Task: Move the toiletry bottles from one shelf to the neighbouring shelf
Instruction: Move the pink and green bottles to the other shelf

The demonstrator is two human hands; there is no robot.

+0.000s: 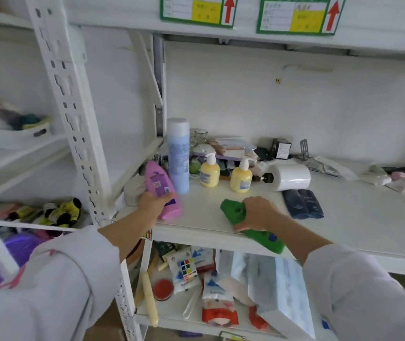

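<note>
Gripping two bottles at once, both over the front part of the middle shelf [344, 232].

Left hand [151, 203]: wrapped around the lower body of the pink bottle [162, 190], fingers closed on it. Bottle leans back toward the left rear, cap end up, base at or just above the shelf near its front-left corner. Cannot tell if the base touches.

Right hand [258, 214]: clamped on the green bottle [245, 223] about mid-length. It lies tilted across the front edge, one end over the shelf, the other overhanging the edge toward the person.

Other toiletries on the shelf, untouched:
- tall blue bottle [178, 156], upright, just behind the pink one, toward the left rear
- two yellow pump bottles [210, 172] [241, 178], upright, mid-shelf
- white pump bottle [288, 177] on its side, just right of the yellow pair
- dark blue pair of tubes [303, 204], flat, near the front, right of the right hand

Neighbouring shelf [24, 163] sits left of the perforated upright [73, 114]; a white basket [12, 136] stands at its back.

Handling, as judged: both held bottles look like smooth plastic, light to moderate, stiff enough not to crush but likely slick. Mid-body wrap suits them. Pump bottles are better taken by the body than the neck. The tall blue one looks top-heavy, so take it low to middle and keep it upright past the post.
</note>
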